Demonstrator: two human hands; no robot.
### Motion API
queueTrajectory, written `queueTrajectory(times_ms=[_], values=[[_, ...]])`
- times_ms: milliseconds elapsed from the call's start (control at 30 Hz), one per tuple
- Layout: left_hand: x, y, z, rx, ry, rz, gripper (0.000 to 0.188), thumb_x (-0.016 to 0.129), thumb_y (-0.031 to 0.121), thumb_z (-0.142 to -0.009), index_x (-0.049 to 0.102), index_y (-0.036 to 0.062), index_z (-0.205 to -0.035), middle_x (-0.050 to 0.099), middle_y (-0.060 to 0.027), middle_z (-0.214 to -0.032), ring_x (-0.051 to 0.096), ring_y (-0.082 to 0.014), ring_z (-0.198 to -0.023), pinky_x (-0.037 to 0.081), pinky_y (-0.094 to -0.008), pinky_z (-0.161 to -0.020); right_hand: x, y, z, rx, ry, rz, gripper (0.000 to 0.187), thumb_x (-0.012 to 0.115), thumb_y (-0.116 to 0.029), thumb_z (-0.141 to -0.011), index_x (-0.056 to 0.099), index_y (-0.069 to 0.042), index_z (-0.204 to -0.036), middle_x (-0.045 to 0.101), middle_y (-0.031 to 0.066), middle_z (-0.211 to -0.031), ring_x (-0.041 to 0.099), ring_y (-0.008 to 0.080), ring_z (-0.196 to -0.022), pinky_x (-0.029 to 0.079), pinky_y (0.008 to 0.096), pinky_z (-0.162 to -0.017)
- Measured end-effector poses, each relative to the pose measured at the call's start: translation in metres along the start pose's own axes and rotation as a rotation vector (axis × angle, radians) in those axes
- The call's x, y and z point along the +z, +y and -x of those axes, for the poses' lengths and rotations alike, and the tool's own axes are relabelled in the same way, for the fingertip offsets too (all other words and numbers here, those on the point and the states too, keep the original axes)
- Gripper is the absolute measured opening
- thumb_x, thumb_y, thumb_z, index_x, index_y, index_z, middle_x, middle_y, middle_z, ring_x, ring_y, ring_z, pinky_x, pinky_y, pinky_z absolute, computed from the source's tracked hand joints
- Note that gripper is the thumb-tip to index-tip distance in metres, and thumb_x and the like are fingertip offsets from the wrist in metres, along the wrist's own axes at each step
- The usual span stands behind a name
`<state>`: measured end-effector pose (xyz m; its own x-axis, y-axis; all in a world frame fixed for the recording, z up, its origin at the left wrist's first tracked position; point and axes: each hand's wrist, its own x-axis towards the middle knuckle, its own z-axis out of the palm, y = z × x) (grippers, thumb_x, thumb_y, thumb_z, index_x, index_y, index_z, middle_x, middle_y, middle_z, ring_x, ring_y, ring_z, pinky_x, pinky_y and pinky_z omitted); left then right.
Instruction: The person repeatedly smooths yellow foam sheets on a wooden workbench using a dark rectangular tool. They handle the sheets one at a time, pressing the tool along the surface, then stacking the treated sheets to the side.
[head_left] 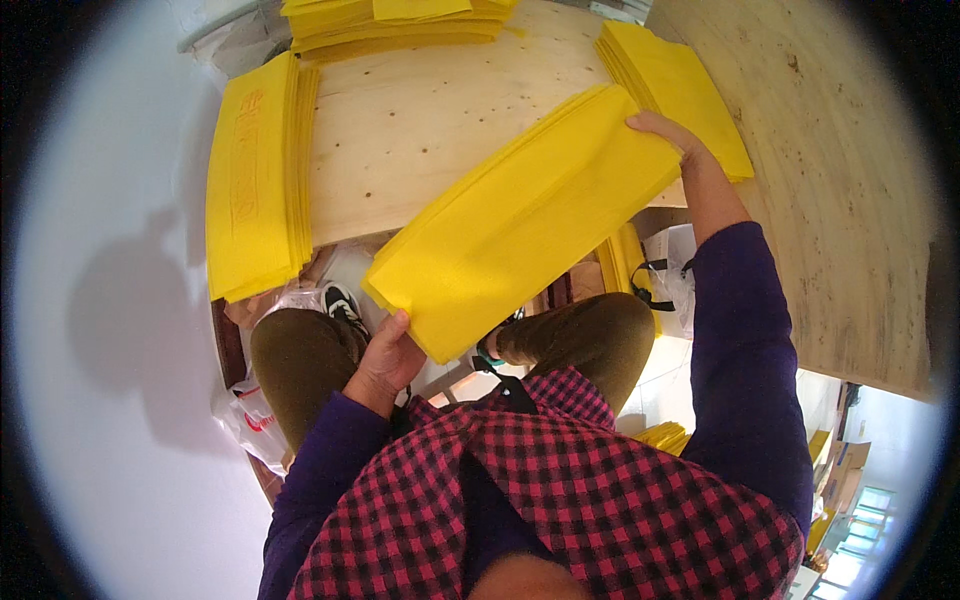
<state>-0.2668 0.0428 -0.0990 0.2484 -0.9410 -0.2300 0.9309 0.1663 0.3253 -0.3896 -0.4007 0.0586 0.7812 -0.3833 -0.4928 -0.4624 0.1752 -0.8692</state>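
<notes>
A stack of folded yellow fabric sheets [525,220] slants across the middle, lifted in front of the plywood table's near edge. My left hand [390,357] grips its lower left corner, the thumb on top and the other fingers hidden underneath. At the upper right end my right hand [668,137] clasps the stack, its thumb lying on the top face and the rest of the fingers out of sight below. The upper face looks plain and slightly creased, and several layers show along its long far edge.
On the plywood table [400,130] lie a printed yellow stack [250,180] at left, another yellow stack [685,95] at right and a pile [400,25] at the back. A large plywood board [840,200] stands at right. Plastic bags [265,425] sit by my left knee.
</notes>
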Motion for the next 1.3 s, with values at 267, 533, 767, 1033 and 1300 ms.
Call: queueTrajectory(times_ms=[267, 533, 767, 1033, 1300], values=[[0.015, -0.016, -0.01, 0.01, 0.124, 0.039, 0.061, 0.063, 0.036, -0.079, 0.038, 0.0098, -0.128, 0.045, -0.0035, -0.128, 0.039, -0.0209, -0.12, 0.028, -0.038, -0.102, -0.008, 0.007, -0.046, -0.066, 0.093, -0.168, 0.059, 0.055, -0.055, -0.079, 0.056, -0.004, -0.11, 0.061, 0.008, -0.103, 0.059, 0.0166, -0.092, 0.046, 0.0312, -0.082], [0.048, -0.024, -0.013, 0.027, 0.193, 0.027, 0.052, 0.048, 0.037, -0.089, 0.032, 0.011, -0.131, 0.043, -0.0042, -0.13, 0.04, -0.0207, -0.12, 0.03, -0.0386, -0.101, -0.005, 0.057, -0.068, -0.163, 0.135, -0.569, 0.072, 0.039, -0.062, -0.083, 0.043, -0.004, -0.125, 0.049, 0.0101, -0.124, 0.045, 0.0227, -0.115, 0.035, 0.0363, -0.097], [0.065, -0.026, -0.016, 0.074, 0.24, -0.072, 0.048, 0.046, 0.035, -0.09, 0.034, 0.0105, -0.129, 0.043, -0.005, -0.129, 0.042, -0.0209, -0.118, 0.033, -0.0382, -0.098, 0.012, 0.083, -0.045, -0.215, 0.476, -0.696, 0.072, 0.03, -0.059, -0.087, 0.036, 0.0, -0.128, 0.045, 0.0144, -0.124, 0.042, 0.0255, -0.115, 0.032, 0.0406, -0.098], [0.076, -0.031, -0.018, 0.15, 0.25, -0.026, 0.044, 0.048, 0.031, -0.09, 0.036, 0.0086, -0.126, 0.045, -0.0063, -0.127, 0.043, -0.0219, -0.117, 0.034, -0.0384, -0.098, 0.128, 0.162, 0.034, -0.281, 0.75, -0.778, 0.068, 0.042, -0.054, -0.086, 0.04, 0.003, -0.122, 0.048, 0.016, -0.118, 0.044, 0.0245, -0.11, 0.032, 0.0393, -0.096], [0.074, -0.058, -0.015, 0.042, 0.249, -0.167, 0.049, 0.052, 0.038, -0.087, 0.037, 0.0118, -0.125, 0.045, -0.0047, -0.125, 0.041, -0.0208, -0.117, 0.031, -0.0443, -0.098, 0.213, 0.157, 0.043, -0.281, 0.109, -1.067, 0.078, 0.035, -0.065, -0.082, 0.031, -0.006, -0.132, 0.039, 0.0102, -0.132, 0.038, 0.0254, -0.12, 0.029, 0.0399, -0.1]])
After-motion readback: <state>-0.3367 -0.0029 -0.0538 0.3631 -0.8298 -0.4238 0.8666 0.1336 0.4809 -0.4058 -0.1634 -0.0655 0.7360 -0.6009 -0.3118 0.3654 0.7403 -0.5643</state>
